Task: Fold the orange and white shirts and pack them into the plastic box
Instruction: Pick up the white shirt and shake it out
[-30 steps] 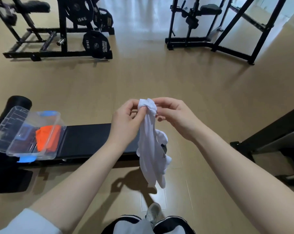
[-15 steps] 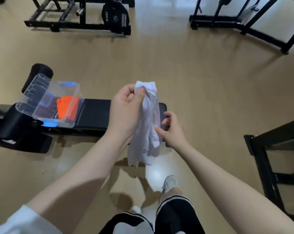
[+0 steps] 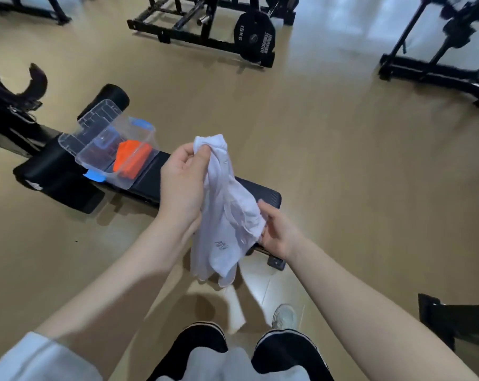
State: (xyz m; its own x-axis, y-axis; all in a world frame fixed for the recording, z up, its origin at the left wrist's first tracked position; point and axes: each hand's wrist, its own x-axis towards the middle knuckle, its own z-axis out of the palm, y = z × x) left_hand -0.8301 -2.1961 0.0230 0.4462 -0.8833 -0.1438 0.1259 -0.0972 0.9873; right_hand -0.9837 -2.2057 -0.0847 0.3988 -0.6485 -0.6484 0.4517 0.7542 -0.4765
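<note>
A tan, glossy gym floor [image 3: 329, 138] spreads under black steel weight racks [image 3: 205, 26] at the far side, one carrying a round black plate marked 15 KG [image 3: 256, 37]. Nearer, a long black padded workout bench [image 3: 156, 177] runs across the room, now seen on a slant rather than level as it was a second ago, because the head camera has tipped down and swung left. On the bench's left part sits the clear plastic storage box with blue clips [image 3: 101, 163], its transparent lid [image 3: 95, 119] hinged open behind it, and the folded orange shirt [image 3: 131, 160] lies inside, unmoved.

The person stands at the bench's near end, dark trouser legs and one pale shoe [image 3: 283, 316] visible below. The crumpled white shirt [image 3: 227, 215] hangs in the air in front of the bench, above the floor and clear of the box. The left hand [image 3: 183, 182] grips the shirt's bunched top between thumb and curled fingers, as before. The right hand [image 3: 278, 232], which a second ago pinched that same top beside the left, has dropped to the shirt's lower right side and now grasps the fabric there, fingers curled into the cloth. The shirt, then dangling straight, is now drawn out slantwise between the two hands.
</note>
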